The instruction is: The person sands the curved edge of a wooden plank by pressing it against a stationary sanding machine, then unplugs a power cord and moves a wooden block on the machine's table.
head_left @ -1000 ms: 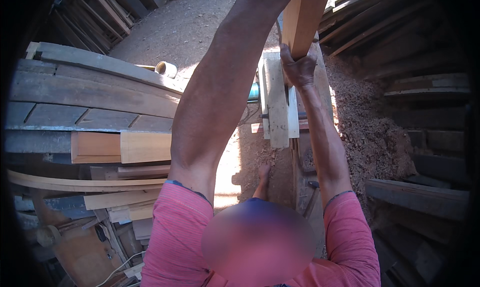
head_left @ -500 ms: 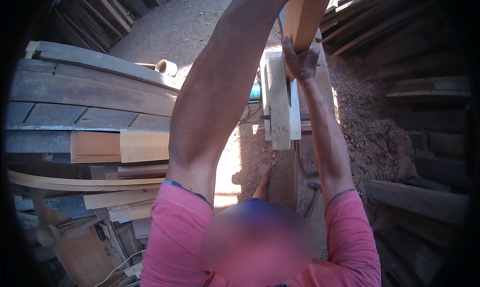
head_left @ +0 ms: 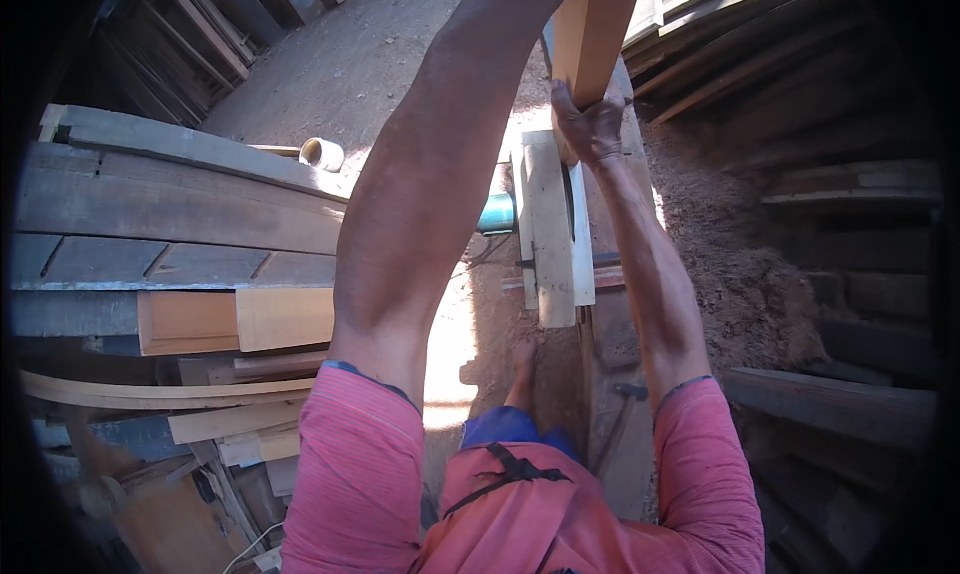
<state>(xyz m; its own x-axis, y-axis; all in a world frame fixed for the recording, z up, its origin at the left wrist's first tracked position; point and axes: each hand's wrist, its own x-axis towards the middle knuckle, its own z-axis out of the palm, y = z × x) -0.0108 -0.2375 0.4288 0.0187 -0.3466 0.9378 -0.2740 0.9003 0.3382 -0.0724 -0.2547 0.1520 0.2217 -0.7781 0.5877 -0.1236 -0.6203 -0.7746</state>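
Observation:
A pale wooden board (head_left: 595, 39) runs up past the top edge of the picture. My right hand (head_left: 588, 129) is closed around its near end, thumb on the left side and fingers partly hidden behind the wood. My left forearm (head_left: 425, 144) stretches up beside the board and leaves the picture at the top, so the left hand is out of sight. Just below my right hand is a narrow stand of rough planks (head_left: 552, 239). A teal cylinder (head_left: 496, 214) sits against its left side.
Long boards (head_left: 190, 209) are stacked at the left, with a pale pot-like container (head_left: 321, 154) behind them. A hammer (head_left: 628, 392) lies near my right elbow. Wood shavings (head_left: 745, 294) cover the ground to the right, beside dark timber (head_left: 830, 389). My bare foot (head_left: 523, 359) stands below the planks.
The plank stand and stacked boards appear lower in the picture. My right hand, still around the board's end, has shifted slightly left with it. The grip looks the same.

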